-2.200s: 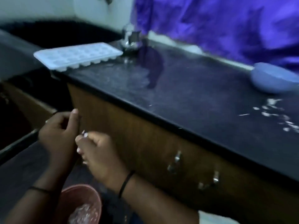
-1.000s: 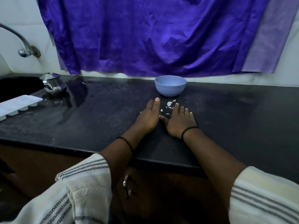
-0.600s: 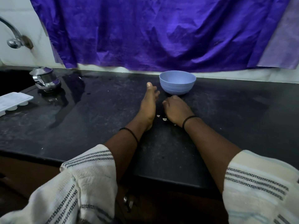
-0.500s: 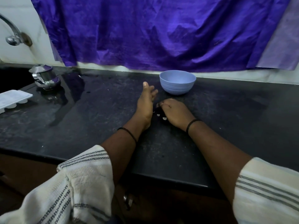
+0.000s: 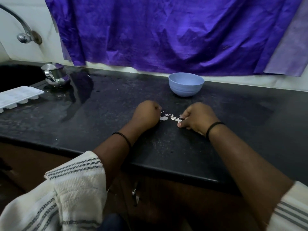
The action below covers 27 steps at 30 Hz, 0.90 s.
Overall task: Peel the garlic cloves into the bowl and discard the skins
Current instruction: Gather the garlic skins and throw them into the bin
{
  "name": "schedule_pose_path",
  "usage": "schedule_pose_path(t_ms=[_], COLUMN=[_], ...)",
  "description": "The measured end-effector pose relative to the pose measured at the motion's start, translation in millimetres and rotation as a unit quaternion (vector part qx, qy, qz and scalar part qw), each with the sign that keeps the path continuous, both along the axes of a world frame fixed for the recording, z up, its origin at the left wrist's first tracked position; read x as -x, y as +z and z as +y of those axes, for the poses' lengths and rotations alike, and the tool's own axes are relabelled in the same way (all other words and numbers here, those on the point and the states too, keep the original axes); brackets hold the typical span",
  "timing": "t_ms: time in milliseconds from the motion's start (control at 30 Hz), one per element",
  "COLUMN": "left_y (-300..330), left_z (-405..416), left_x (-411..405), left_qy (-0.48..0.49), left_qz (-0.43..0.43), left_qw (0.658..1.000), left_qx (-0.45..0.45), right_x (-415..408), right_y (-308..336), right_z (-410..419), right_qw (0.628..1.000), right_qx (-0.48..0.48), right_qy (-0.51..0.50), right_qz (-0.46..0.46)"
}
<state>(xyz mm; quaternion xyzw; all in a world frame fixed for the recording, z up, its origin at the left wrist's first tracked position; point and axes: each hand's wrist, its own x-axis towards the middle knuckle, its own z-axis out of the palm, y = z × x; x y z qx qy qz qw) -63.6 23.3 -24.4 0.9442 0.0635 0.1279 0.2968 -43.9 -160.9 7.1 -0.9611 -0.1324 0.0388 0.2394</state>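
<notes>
A small heap of white garlic skins (image 5: 170, 117) lies on the black counter (image 5: 100, 117), between my two hands. My left hand (image 5: 146, 114) rests on the counter as a fist at the left edge of the skins; what is inside it is hidden. My right hand (image 5: 197, 117) is curled at the right edge of the heap, and its fingertips pinch a few skins. The light blue bowl (image 5: 186, 77) stands upright just behind the hands, near the wall. Its inside is hidden from this angle.
A white ice tray (image 5: 18, 95) lies at the counter's far left, beside the dark sink. A small steel pot (image 5: 55, 75) stands behind it, under the tap (image 5: 23, 35). A purple cloth (image 5: 166, 30) hangs on the wall. Drawer handles (image 5: 135, 194) sit below the counter's front edge.
I turned from the bin on the floor back to the counter. My flat hands swept the scattered skins together, then both curled into fists and drew apart, baring the heap.
</notes>
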Motion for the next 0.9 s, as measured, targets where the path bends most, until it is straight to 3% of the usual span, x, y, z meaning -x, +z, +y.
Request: schedule_pose_path(t_ms=[67,133,200,267,333,500,667,800,900], left_y=[7,13,12,6,1,14,21,26,24], left_z=[-4,-5,1,12,21,16,21,19,7], left_x=[-2,-2,1,-1,-2,8,18,29,34], left_qy=[-0.015,-0.005,0.017,0.045,0.059,0.004,-0.078,-0.112,-0.127], left_qz=[0.010,0.003,-0.018,-0.045,-0.053,-0.018,0.047,0.052,0.028], left_qw=[0.990,0.955,0.927,0.947,0.974,0.999,0.996,0.988,0.986], left_qx=[0.137,0.297,0.375,0.315,0.210,0.027,-0.026,-0.094,-0.102], right_x=[-8,-16,-23,-27,-28,-23,-9,2,9], right_y=[-3,-5,-7,-8,-8,-14,-14,-14,-7], right_z=[16,32,40,39,38,48,46,42,29], right_qw=[1.000,0.992,0.974,0.976,0.984,0.974,0.958,0.945,0.948], right_qx=[-0.029,-0.123,-0.220,-0.218,-0.143,0.025,0.080,0.165,0.163], right_qy=[-0.002,-0.004,-0.012,0.013,0.081,0.207,0.259,0.258,0.244], right_qz=[-0.001,0.038,0.045,-0.017,-0.076,-0.093,-0.089,-0.116,-0.122])
